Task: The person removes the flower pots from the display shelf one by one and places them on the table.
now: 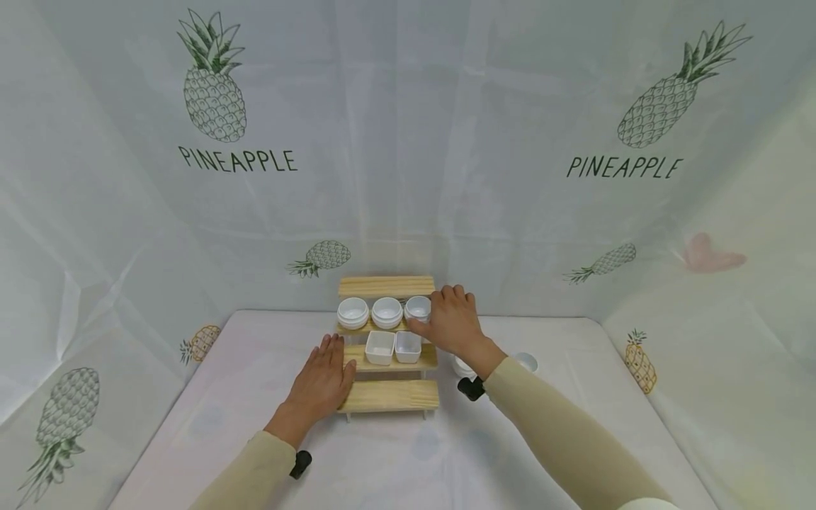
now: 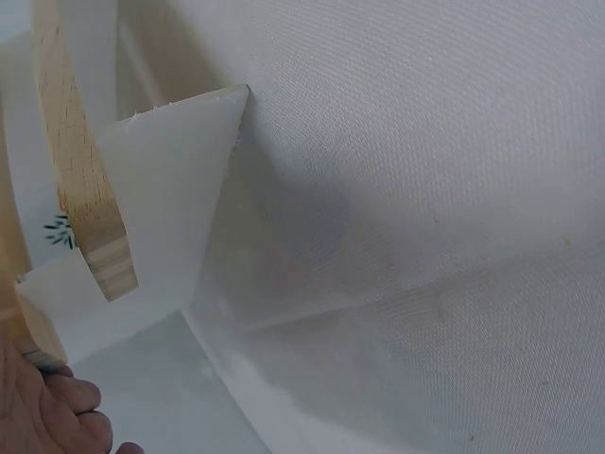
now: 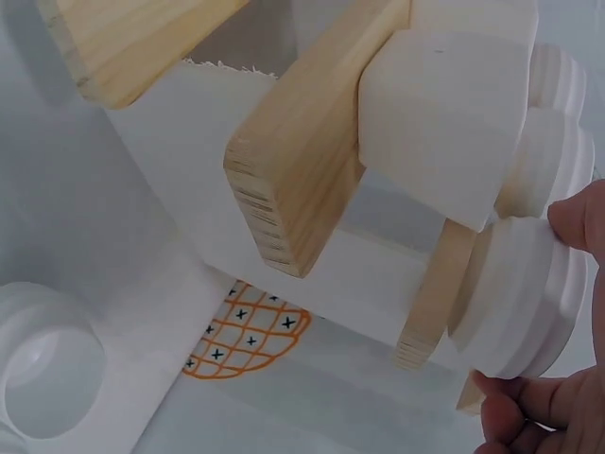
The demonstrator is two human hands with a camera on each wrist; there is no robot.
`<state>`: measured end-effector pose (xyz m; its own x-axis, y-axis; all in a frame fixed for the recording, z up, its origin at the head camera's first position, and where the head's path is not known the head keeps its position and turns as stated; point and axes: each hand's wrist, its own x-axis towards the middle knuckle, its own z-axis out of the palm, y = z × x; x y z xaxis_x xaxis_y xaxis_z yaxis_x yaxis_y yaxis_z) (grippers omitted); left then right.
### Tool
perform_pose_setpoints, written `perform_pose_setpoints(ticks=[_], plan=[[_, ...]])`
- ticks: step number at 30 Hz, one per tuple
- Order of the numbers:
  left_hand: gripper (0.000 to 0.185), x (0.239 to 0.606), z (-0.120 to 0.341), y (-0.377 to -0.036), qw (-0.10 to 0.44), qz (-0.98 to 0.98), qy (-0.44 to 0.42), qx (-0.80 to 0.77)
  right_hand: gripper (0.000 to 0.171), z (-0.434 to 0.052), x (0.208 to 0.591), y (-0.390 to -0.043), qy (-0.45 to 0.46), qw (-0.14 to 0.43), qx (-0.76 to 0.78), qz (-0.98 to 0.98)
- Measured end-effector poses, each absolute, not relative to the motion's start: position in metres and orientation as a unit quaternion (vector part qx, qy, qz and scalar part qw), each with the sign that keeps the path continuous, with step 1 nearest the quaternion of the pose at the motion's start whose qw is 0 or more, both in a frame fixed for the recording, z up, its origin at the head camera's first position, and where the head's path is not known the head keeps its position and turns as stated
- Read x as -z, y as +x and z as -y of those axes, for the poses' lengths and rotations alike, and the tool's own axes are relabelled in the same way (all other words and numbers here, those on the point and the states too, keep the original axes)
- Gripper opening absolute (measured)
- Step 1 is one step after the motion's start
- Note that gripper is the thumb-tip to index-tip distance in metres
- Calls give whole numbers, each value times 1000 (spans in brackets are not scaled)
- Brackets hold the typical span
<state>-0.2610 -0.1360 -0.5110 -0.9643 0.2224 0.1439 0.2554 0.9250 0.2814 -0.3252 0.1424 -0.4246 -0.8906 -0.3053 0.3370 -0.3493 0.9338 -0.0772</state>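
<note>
Right hand (image 1: 454, 322) grips third round bowl (image 1: 417, 307) on stepped wooden rack (image 1: 389, 397); two square dishes (image 1: 380, 347) below; spare bowls (image 1: 528, 362) behind its wrist remain. Left hand (image 1: 324, 379) flat, steadying rack.

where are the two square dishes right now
In the head view the two square dishes sit side by side on the wooden rack's middle step, just below the three round bowls.

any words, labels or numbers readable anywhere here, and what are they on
"PINEAPPLE": printed on the back cloth on the left, under a drawn pineapple.
"PINEAPPLE": printed on the same cloth on the right, under another drawn pineapple.
The wooden shelf, the round white bowls and the square white dishes show no lettering, and neither wrist view shows any text.
</note>
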Motion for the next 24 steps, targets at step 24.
perform_pose_setpoints(ticks=[24], plan=[[69,515,137,-264,44,980,-123,150,58,-213,447,-308,188,290,-49,937]])
